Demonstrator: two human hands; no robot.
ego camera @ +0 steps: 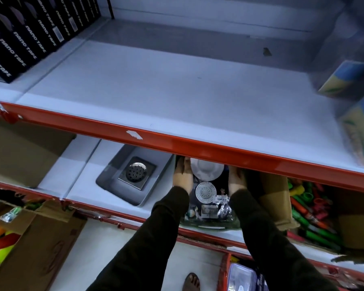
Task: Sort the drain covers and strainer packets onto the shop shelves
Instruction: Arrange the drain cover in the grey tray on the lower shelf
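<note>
Where visible: boxes (25, 45) ("NANO TAPE")

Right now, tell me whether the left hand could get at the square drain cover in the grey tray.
Probably yes. The left hand grips the strainer packets just beside the grey tray; the drain cover lies uncovered, though the hand must first release its grip.

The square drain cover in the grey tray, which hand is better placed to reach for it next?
Left, probably. The left hand grips the strainer packets' side nearest the drain cover in the grey tray. The right hand would have to cross over.
</note>
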